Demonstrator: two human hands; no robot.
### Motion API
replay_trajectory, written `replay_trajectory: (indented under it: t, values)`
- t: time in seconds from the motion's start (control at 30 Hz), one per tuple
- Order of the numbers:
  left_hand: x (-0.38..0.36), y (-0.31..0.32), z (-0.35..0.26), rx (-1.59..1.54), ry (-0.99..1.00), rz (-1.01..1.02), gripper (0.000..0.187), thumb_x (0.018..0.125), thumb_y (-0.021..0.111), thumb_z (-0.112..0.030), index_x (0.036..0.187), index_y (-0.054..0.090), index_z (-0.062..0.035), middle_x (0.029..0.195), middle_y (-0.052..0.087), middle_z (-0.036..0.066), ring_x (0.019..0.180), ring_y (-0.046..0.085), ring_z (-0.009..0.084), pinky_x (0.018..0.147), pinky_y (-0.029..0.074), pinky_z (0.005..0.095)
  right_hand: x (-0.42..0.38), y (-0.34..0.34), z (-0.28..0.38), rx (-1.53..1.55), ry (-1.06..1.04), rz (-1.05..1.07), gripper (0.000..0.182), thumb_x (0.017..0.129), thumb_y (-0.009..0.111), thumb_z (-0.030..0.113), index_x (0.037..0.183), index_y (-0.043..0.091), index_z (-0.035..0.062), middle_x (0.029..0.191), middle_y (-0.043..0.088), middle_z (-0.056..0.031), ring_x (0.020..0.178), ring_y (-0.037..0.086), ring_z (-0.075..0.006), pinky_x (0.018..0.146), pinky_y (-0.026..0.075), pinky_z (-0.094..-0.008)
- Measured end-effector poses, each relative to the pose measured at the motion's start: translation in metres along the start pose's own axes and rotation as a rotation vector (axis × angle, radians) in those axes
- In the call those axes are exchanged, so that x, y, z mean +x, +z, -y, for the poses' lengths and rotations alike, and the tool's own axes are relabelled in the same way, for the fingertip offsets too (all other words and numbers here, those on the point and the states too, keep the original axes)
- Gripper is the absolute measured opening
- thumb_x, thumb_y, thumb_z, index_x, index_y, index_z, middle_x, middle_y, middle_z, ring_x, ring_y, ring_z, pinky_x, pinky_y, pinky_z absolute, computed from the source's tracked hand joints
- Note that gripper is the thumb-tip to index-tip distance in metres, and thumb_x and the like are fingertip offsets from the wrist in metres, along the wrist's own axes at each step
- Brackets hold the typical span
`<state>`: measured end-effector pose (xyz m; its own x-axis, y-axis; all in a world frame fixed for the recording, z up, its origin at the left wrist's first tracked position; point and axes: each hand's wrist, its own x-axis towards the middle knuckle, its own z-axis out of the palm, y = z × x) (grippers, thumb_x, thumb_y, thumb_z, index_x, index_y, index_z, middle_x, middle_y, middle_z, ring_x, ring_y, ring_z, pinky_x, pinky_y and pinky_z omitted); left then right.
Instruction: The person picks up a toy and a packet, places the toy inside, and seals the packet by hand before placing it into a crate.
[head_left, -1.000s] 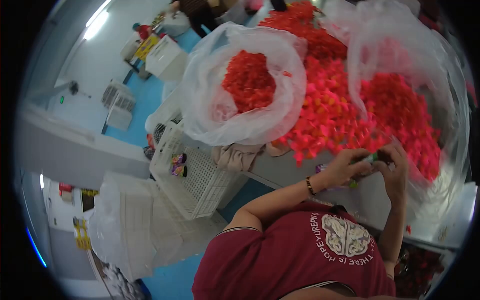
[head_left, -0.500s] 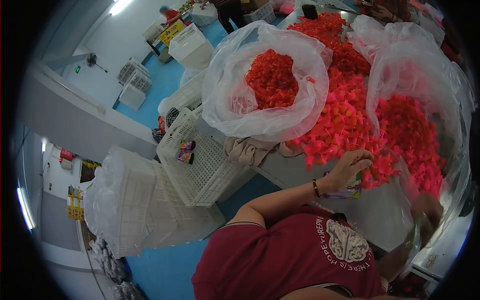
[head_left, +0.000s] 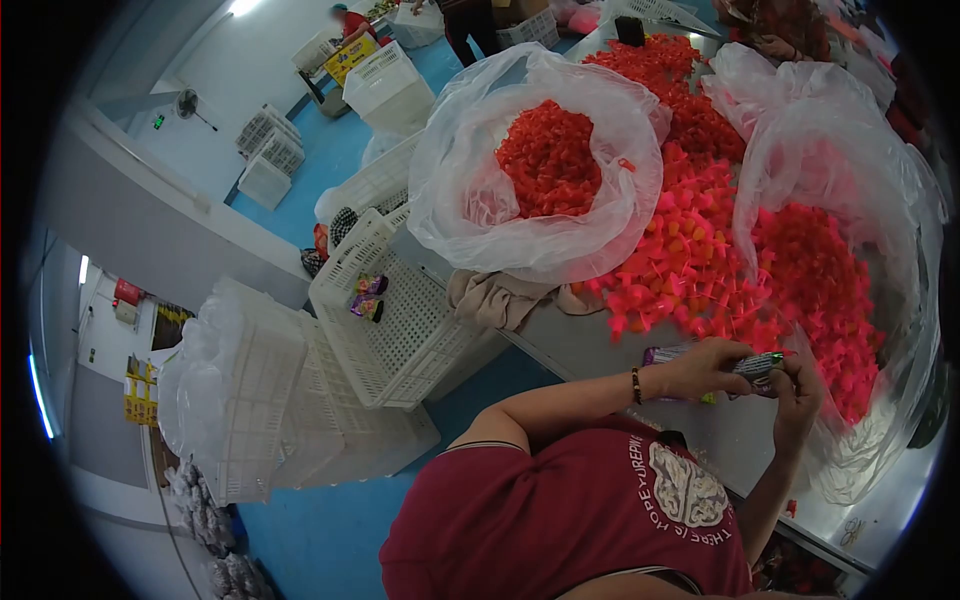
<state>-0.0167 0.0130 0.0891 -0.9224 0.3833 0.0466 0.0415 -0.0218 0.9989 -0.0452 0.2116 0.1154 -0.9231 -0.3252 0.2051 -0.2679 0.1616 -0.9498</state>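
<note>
My left hand (head_left: pixel 700 370), with a beaded bracelet at the wrist, pinches a small dark printed packet (head_left: pixel 757 368) with green on it. The fingers of my right hand (head_left: pixel 798 398) close on the packet's other end. A red bit shows near the right fingertips. Partly hidden beneath my left hand, purple-and-green packets (head_left: pixel 660 354) lie on the metal table (head_left: pixel 570 345). Just beyond both hands spreads a heap of pink and orange plastic-looking pieces (head_left: pixel 690 250). What is inside the held packet cannot be seen.
A clear bag (head_left: pixel 440 215) of red pieces (head_left: pixel 550 160) stands on the far side. Another plastic bag (head_left: pixel 850 150) spills pink-red pieces at right. A white crate (head_left: pixel 400 340) with small packets sits at left, beside stacked crates (head_left: pixel 265 400). Other people are in the background.
My left hand has drawn back from the pink pieces toward me. My right hand has risen from the lower right to meet it, and both now hold the small packet.
</note>
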Motion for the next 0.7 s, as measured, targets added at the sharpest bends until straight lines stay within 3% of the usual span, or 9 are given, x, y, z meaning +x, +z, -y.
replay_trajectory:
  t: [0.1,0.2,0.37,0.5,0.57,0.7]
  values:
    - [-0.006,-0.001,-0.012,-0.078,-0.156,-0.032,0.033,0.081,0.070,-0.012,0.109,0.059,0.0002,0.079,0.063,0.001,0.071,0.058,0.0074,0.062,0.047,0.0227,-0.003,0.005,-0.009,0.015,0.026,0.018,0.011,0.081,0.057,-0.006,0.091,0.057,-0.0015,0.082,0.055,-0.0015,0.071,0.053,-0.0085,0.064,0.044,-0.0218]
    - [-0.006,-0.002,0.001,-0.241,-0.123,-0.066,0.026,0.081,0.068,-0.009,0.105,0.060,-0.0005,0.079,0.061,0.000,0.070,0.056,0.0051,0.060,0.045,0.0205,-0.004,0.015,-0.004,0.106,0.011,-0.122,0.018,0.077,0.061,-0.005,0.094,0.057,-0.0007,0.088,0.056,-0.0025,0.076,0.054,-0.0102,0.066,0.044,-0.0246]
    - [-0.003,-0.003,0.007,-0.157,-0.097,-0.069,0.025,0.081,0.067,-0.008,0.103,0.059,-0.0001,0.079,0.060,0.000,0.071,0.055,0.0052,0.061,0.045,0.0218,-0.002,0.015,0.007,-0.274,-0.222,-0.039,0.028,0.069,0.066,-0.003,0.094,0.057,0.0007,0.099,0.055,-0.0078,0.083,0.055,-0.0167,0.073,0.044,-0.0277]
    - [-0.002,-0.002,0.006,-0.126,-0.109,-0.031,0.027,0.081,0.067,-0.008,0.105,0.059,0.0008,0.082,0.061,0.001,0.074,0.056,0.0056,0.063,0.046,0.0226,-0.005,0.011,-0.003,-0.270,-0.177,0.064,0.027,0.069,0.065,-0.004,0.094,0.056,0.0009,0.098,0.056,-0.0095,0.083,0.056,-0.0189,0.075,0.044,-0.0274]
    - [-0.002,-0.001,0.012,-0.104,-0.096,-0.057,0.028,0.081,0.067,-0.008,0.106,0.059,0.0005,0.083,0.061,0.001,0.075,0.056,0.0060,0.065,0.047,0.0229,-0.005,0.014,-0.009,-0.188,-0.196,-0.088,0.030,0.069,0.065,-0.004,0.097,0.058,0.0010,0.097,0.057,-0.0084,0.085,0.056,-0.0179,0.074,0.046,-0.0286]
    - [-0.002,-0.003,0.011,-0.095,-0.144,-0.157,0.028,0.080,0.066,-0.010,0.105,0.061,0.0015,0.079,0.062,0.004,0.070,0.058,0.0078,0.062,0.047,0.0252,-0.004,0.012,-0.008,-0.111,-0.023,-0.096,0.040,0.070,0.066,-0.004,0.109,0.058,0.0018,0.097,0.058,-0.0062,0.084,0.058,-0.0148,0.074,0.047,-0.0277]
